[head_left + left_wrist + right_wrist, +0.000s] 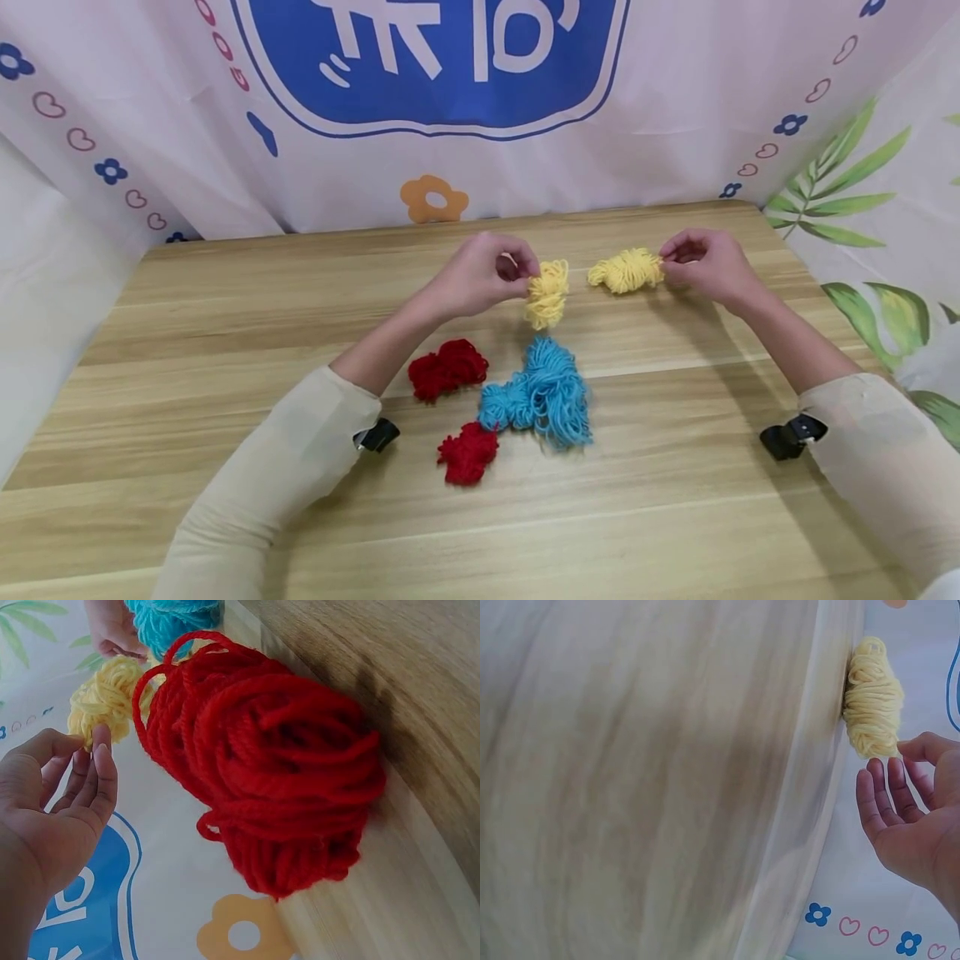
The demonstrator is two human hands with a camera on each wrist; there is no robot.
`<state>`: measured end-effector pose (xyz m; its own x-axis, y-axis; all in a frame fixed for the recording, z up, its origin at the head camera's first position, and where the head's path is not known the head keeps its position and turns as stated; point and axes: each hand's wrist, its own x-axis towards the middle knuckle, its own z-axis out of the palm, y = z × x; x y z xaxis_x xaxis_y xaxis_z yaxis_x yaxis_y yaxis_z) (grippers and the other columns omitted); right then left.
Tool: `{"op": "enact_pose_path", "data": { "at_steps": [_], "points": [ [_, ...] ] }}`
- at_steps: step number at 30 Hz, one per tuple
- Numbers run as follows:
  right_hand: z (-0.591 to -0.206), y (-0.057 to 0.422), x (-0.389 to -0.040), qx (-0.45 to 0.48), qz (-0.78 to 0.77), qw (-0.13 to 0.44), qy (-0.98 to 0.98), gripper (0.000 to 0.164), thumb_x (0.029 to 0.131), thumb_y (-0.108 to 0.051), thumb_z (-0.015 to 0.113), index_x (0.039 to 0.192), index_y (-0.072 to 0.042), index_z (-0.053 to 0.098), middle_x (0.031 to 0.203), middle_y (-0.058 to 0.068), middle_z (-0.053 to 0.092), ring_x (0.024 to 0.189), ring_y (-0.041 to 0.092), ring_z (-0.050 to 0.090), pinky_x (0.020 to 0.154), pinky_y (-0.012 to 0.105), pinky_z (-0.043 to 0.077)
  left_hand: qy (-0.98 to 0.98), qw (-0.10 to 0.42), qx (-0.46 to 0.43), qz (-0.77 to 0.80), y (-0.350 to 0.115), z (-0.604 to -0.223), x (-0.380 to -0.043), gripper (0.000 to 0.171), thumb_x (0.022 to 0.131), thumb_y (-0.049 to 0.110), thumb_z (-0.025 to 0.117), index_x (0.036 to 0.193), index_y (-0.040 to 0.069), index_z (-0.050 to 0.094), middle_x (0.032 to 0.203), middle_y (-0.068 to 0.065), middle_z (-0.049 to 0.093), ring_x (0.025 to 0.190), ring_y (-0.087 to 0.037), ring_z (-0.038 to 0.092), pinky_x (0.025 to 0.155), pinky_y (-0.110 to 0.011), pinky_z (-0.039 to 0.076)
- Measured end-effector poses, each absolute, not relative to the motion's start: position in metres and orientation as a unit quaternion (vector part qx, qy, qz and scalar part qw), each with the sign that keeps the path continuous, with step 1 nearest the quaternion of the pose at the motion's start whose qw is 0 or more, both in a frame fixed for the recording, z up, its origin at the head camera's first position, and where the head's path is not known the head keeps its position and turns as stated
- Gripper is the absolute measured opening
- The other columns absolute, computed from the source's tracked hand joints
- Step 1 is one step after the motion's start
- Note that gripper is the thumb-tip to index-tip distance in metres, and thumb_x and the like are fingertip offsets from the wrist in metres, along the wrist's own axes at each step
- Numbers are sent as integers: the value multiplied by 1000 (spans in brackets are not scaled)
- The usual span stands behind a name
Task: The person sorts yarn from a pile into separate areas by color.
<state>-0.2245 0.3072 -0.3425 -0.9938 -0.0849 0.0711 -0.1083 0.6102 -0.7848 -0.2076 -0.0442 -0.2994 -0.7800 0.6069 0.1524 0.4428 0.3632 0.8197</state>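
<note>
My left hand (486,275) pinches a small bundle of yellow yarn (548,294) between thumb and forefinger, and the bundle hangs upright over the table. To its right lies a second yellow yarn bundle (627,271), wound round its middle. The thumb and forefinger of my right hand (708,265) pinch that bundle's right end. Nearer the front is a blue yarn pile (557,392), with a smaller blue bundle (506,402) against its left side. Two red bundles lie left of the blue yarn, one farther back (447,369) and one nearer (468,454). The left wrist view shows red yarn (262,750) close up.
The wooden table (225,333) fills most of the head view. Along its back edge hangs a white cloth (360,183) printed with a blue sign and flowers. A leaf-patterned cloth (885,233) hangs at the right. Black straps (787,437) sit on both wrists.
</note>
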Motion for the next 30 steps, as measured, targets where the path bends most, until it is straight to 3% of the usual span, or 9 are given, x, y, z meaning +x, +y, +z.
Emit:
{"op": "enact_pose_path", "data": {
  "at_steps": [9, 17, 24, 30],
  "points": [
    [-337, 306, -225, 65, 438, 19, -896, 18, 94, 2, 67, 110, 11, 65, 90, -1, 67, 80, 2, 61, 66, 17, 55, 820, 100, 306, 473, -39, -301, -214, 7, 93, -8, 69, 95, -2, 71, 94, -13, 67, 81, -28, 68, 72, -26, 57],
    [-334, 305, -224, 71, 434, 23, -898, 21, 94, 1, 68, 112, 12, 65, 89, -6, 67, 80, 0, 61, 66, 16, 54, 821, 101, 303, 473, -36, -304, -218, 8, 93, -10, 67, 94, -3, 71, 93, -14, 65, 78, -22, 66, 71, -25, 57],
    [-329, 303, -221, 73, 415, 21, -906, 22, 95, 0, 68, 114, 10, 66, 96, 7, 70, 80, 1, 61, 65, 20, 55, 816, 109, 304, 478, -32, -307, -219, 9, 90, -12, 68, 92, -3, 70, 90, -14, 64, 70, -19, 60, 67, -23, 53],
    [-329, 303, -218, 77, 419, 19, -904, 22, 95, 0, 68, 114, 11, 66, 97, 11, 70, 79, 1, 62, 64, 19, 55, 814, 113, 307, 479, -28, -307, -219, 10, 90, -12, 67, 91, -3, 70, 89, -14, 64, 69, -18, 58, 65, -23, 51]
  ]
}}
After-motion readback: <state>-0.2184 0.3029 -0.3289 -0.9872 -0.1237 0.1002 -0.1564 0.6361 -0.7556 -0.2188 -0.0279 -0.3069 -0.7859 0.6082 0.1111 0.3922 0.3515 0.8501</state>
